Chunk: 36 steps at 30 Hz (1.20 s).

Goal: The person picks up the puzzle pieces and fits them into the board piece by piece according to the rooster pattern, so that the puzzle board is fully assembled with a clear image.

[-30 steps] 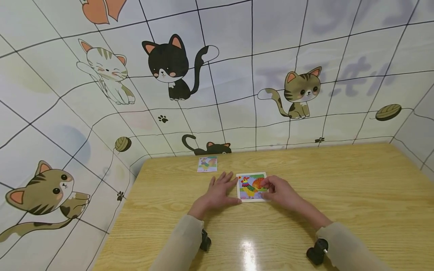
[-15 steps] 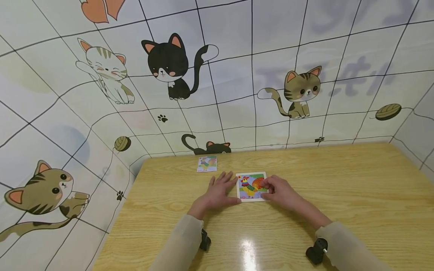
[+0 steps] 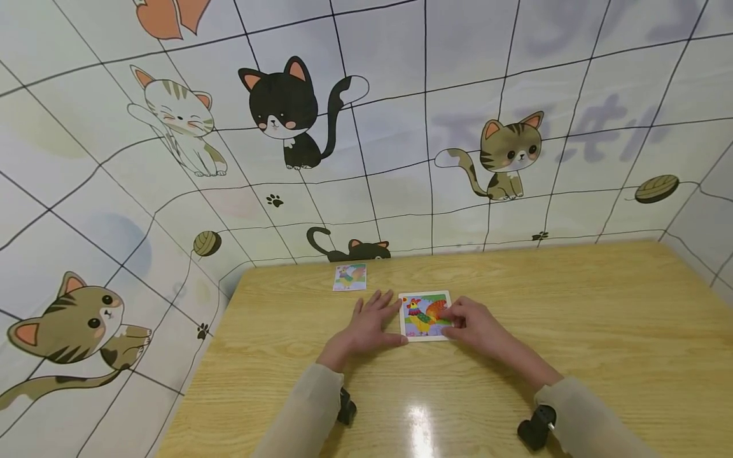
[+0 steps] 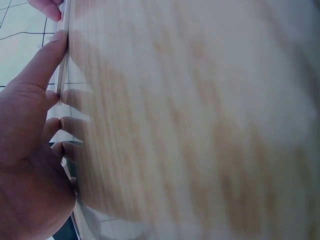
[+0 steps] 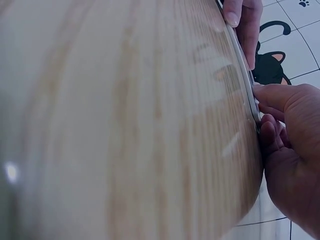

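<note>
A square rooster puzzle (image 3: 420,316) with a cream border lies flat on the wooden table in the head view. Along its left side rests my left hand (image 3: 371,326), fingers spread and thumb at the lower left corner. My right hand (image 3: 480,326) has curled fingers, with index finger and thumb at the puzzle's right side, over the tail and lower right part. Those fingers hide some of the picture there. In the right wrist view the right thumb (image 5: 272,95) meets the thin puzzle edge (image 5: 242,60). The left thumb (image 4: 50,55) touches the edge in the left wrist view.
A small card (image 3: 350,278) with a paler picture of the same rooster lies at the back left of the table (image 3: 572,305). Behind the table stands a wall (image 3: 395,146) with printed cats and grid lines. Dark wrist cameras (image 3: 536,429) sit at both cuffs.
The right index finger and thumb have shifted very slightly at the puzzle's right side. The left hand, puzzle and card hold their places.
</note>
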{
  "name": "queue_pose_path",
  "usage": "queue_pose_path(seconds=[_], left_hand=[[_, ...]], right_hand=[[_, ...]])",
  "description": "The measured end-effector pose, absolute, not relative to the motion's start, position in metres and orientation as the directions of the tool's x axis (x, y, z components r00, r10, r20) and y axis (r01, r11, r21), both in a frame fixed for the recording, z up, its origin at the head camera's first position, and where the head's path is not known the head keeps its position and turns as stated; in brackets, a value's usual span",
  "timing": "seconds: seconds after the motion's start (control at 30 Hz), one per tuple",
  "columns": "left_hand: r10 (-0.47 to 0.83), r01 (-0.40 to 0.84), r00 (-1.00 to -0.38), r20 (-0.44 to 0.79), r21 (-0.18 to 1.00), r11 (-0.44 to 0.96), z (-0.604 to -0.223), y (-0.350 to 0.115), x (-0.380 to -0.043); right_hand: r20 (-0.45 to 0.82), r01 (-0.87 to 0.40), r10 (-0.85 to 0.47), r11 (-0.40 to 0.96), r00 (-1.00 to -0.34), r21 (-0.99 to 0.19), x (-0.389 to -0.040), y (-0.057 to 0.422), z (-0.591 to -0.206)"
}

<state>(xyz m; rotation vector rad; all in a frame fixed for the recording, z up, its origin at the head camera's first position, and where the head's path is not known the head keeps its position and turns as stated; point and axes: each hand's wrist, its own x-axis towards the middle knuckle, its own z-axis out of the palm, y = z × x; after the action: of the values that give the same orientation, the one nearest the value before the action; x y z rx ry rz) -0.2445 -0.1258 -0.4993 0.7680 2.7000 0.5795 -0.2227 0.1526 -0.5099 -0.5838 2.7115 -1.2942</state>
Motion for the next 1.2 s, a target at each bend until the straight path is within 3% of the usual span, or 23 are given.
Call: queue_pose_path(seconds=[0.8, 1.2], left_hand=[[0.543, 0.42, -0.825, -0.158, 0.472, 0.775, -0.4991, -0.1278, -0.2427], [0.559, 0.435, -0.816, -0.149, 0.479, 0.763, -0.4966, -0.1247, -0.2453]], right_hand=[[0.114, -0.357, -0.409, 0.59, -0.906, -0.724, -0.2167, 0.1472, -0.5069], [0.069, -0.294, -0.366, 0.609, -0.928, -0.736, -0.2188, 0.151, -0.5048]])
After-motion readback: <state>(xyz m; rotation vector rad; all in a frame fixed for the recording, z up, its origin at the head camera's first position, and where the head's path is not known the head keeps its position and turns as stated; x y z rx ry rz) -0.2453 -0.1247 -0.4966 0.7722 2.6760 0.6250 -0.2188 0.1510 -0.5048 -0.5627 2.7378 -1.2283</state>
